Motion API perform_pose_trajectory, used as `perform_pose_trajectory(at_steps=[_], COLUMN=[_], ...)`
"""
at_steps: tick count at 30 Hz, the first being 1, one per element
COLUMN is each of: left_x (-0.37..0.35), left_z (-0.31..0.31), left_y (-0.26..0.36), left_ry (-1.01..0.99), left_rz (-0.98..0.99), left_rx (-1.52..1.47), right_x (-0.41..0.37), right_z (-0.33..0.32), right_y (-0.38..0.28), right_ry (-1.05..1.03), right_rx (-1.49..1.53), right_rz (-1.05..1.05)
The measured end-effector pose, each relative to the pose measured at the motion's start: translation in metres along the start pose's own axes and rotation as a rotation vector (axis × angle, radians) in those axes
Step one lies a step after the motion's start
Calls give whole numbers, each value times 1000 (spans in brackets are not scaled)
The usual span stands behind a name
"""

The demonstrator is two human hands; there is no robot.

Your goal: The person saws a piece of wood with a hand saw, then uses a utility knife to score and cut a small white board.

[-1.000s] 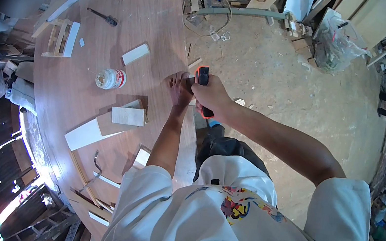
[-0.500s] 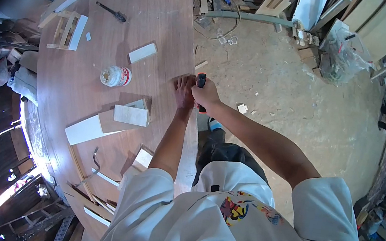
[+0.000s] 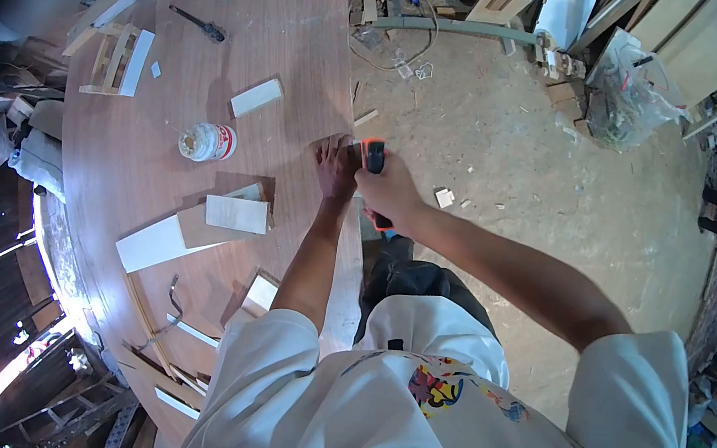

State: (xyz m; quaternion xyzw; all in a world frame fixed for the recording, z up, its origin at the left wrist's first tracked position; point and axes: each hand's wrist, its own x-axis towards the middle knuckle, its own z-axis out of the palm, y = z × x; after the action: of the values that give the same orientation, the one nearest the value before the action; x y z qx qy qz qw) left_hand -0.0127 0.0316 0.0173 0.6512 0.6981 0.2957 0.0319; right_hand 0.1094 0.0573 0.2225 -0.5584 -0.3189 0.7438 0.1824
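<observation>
My left hand [image 3: 335,167] presses down on the wooden table [image 3: 298,39] at its right edge, fingers spread. Anything under the palm is hidden. Just beside it, past the edge, my right hand [image 3: 389,190] is wrapped around the black-and-orange handle of what looks like a hand saw [image 3: 373,154]. The blade cannot be made out from above. Left of my hands lie a white wooden block [image 3: 257,98] and an open jar [image 3: 208,142] with a red-and-white label. Nearer to me, another white block [image 3: 236,214] rests by a long white board [image 3: 153,243].
A dark slim tool [image 3: 198,22] and a small wooden frame [image 3: 118,60] lie farther up the table. A clear plastic bag [image 3: 628,97] and leaning boards [image 3: 693,47] stand at the back right. Wood offcuts [image 3: 444,198] litter the floor.
My right hand and the handle have drawn back slightly toward the right, with the elbow farther out. The left hand keeps its place on the table edge. The view has shifted a little.
</observation>
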Motion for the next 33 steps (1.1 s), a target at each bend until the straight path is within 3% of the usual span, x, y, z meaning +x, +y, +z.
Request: perform_pose_trajectory(at_steps=[1,4,5,7,8,19,21,25,27,33], left_x=[0,12,4,1,6,6,5,5,0,10], left_z=[5,1,-4,-2,-2,-5,-3,8,12,-4], left_y=[-2,0,2,4,5,5,4,-6,-9,10], left_ry=[-7,20,20,22,32,39,-51,-39,88,-28], left_rz=[-5,-19,-32,-31,-36,9,-34,-20,46,-103], left_rx=[17,-19,-82,-56,-41,-8,61,50,94,19], right_x=[17,94,90,74,76,71,73,23,-17,-52], right_z=[1,7,6,-2,-4,8,8,6,3,-9], right_y=[19,81,74,47,46,43,41,-7,-28,-39], right_ry=[0,188,182,10,4,107,78,8,-76,-92], right_rx=[2,-206,-204,-1,22,-65,-127,-9,85,135], right_rz=[-8,-408,-394,-58,-41,-46,-36,-31,15,21])
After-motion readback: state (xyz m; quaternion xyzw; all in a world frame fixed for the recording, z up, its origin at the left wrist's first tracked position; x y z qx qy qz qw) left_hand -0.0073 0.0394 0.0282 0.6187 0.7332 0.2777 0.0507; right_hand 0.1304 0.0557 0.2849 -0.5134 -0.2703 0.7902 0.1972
